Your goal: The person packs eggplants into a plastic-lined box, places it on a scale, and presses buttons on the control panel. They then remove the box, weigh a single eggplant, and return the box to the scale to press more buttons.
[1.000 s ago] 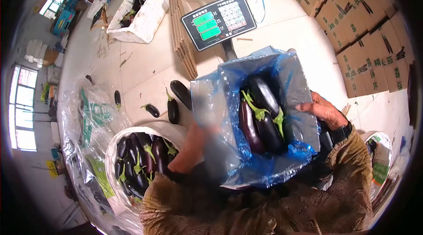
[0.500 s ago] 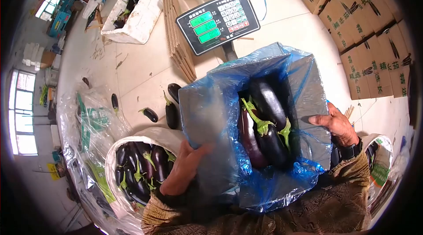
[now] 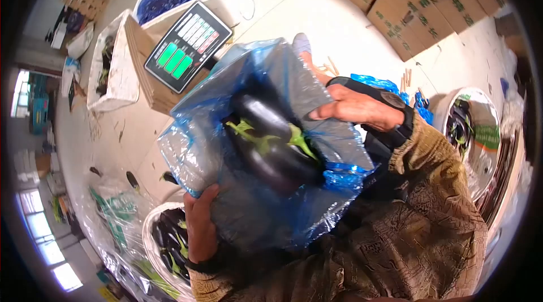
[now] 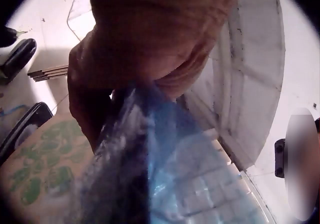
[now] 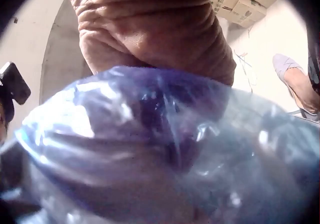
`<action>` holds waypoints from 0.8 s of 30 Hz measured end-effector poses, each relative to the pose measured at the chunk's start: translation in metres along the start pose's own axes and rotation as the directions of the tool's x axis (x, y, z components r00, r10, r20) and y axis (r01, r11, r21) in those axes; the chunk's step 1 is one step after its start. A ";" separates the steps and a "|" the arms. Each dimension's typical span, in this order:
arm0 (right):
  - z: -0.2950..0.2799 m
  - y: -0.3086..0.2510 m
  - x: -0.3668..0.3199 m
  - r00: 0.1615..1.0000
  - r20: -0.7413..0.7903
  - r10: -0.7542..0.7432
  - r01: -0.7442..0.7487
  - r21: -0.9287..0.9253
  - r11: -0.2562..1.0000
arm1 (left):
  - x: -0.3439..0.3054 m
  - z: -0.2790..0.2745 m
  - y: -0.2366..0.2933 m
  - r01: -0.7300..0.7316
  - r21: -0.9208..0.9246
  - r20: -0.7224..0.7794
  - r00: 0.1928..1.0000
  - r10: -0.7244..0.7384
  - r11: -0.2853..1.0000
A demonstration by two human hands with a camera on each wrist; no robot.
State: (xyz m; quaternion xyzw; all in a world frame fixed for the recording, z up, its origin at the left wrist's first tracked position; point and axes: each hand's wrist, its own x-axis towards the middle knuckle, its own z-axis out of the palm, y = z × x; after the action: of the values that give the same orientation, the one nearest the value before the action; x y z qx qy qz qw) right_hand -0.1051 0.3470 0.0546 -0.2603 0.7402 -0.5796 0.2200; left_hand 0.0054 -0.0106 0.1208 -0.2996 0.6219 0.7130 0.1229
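In the head view, a box lined with a thin blue plastic bag (image 3: 189,160) is held in front of the body. Several dark eggplants (image 3: 266,114) with green stems lie inside it. My left hand (image 3: 201,225) grips the near left edge of the lined box, thumb up at the rim. On the opposite side my right hand (image 3: 365,109) pinches the edge, its thumb over the plastic inside. Both wrist views show the plastic running down from each hand: bluish film (image 4: 172,169) below the left, shiny film (image 5: 100,114) below the right. Most fingers are hidden beneath the edges.
A scale display (image 3: 188,47) stands just beyond the box, beside flattened cardboard (image 3: 144,64). White tubs (image 3: 155,228) of eggplants stand at left and right. Stacked cartons (image 3: 418,13) line the back right. Another person's foot (image 3: 302,43) shows past the box.
The lined box has swung leftward and turned in the head view, with both hands moving along. The view has turned right, and the scale display now appears farther left and tilted.
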 end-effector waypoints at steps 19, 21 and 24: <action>-0.022 -0.099 0.032 0.942 -0.257 0.216 -0.292 -0.308 0.905 | -0.024 0.001 0.005 -0.274 0.011 -0.104 0.956 0.274 0.962; -0.022 -0.092 0.045 0.954 -0.228 0.195 -0.274 -0.397 0.876 | -0.034 0.005 0.004 -0.261 -0.003 -0.170 0.951 0.257 0.965; -0.015 -0.077 0.064 0.937 -0.011 0.349 -0.331 -0.343 0.879 | -0.038 -0.002 -0.015 -0.249 -0.046 -0.209 0.949 0.235 0.967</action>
State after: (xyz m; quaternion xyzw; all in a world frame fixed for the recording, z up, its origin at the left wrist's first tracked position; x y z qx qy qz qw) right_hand -0.1532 0.3023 0.1318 -0.1750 0.8573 -0.3886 0.2888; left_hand 0.0443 -0.0021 0.1311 -0.2962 0.6372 0.7104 -0.0401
